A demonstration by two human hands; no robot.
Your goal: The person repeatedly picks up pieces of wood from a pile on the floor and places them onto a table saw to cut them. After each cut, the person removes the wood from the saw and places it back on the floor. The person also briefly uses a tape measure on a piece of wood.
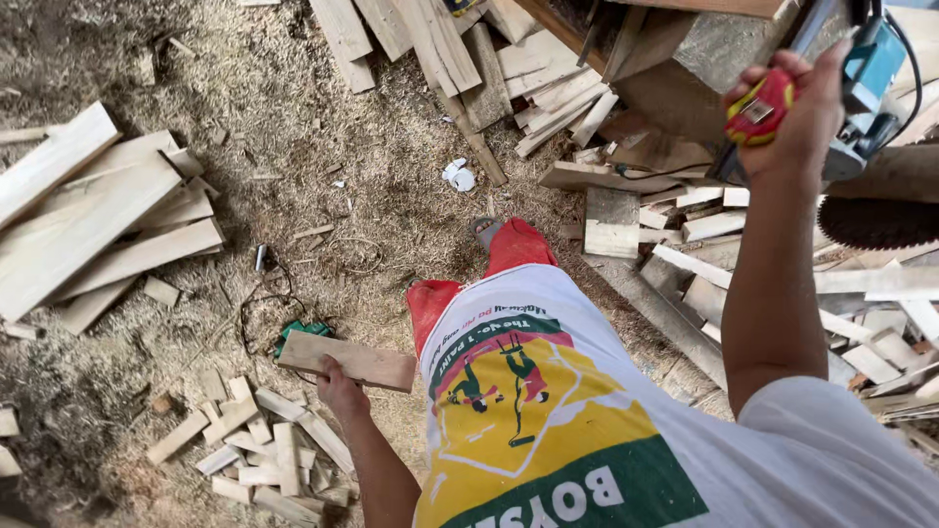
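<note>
My left hand (337,386) hangs at my side and grips a short flat wooden board (347,360) held level over the sawdust floor. My right hand (797,112) is raised at the upper right, closed on a red and yellow tape measure (758,110). Just right of that hand sits a teal power tool (871,73) with a black cord, and below it a circular saw blade (875,220) shows its toothed edge. My white printed shirt and red trousers fill the lower middle of the view.
Long pale planks (88,215) lie stacked at the left. A heap of small offcuts (259,450) sits by my left leg. More boards and offcuts (685,225) pile around the saw bench (675,88) on the right. A green object with a cable (303,332) lies on the sawdust.
</note>
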